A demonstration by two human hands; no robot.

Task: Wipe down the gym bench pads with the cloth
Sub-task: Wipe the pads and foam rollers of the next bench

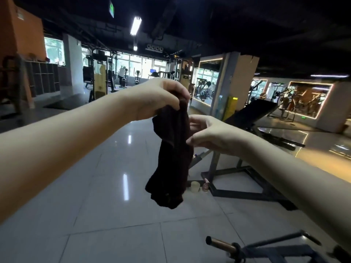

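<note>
A dark maroon cloth [171, 160] hangs in the air in front of me, bunched and drooping toward the floor. My left hand [159, 97] pinches its top end from above. My right hand [207, 135] pinches the cloth's right edge at mid-height with thumb and fingers. Behind my right hand stands an inclined gym bench with a black pad [252, 112] on a dark metal frame [239, 179], about a step or two away.
Glossy grey tiled floor [106, 186] stretches ahead. A small pale tub [195, 186] sits on the floor by the bench frame. A metal bar with a brass-coloured end [222, 243] lies at the bottom right. Gym machines, mirrors and a distant person [122, 74] fill the background.
</note>
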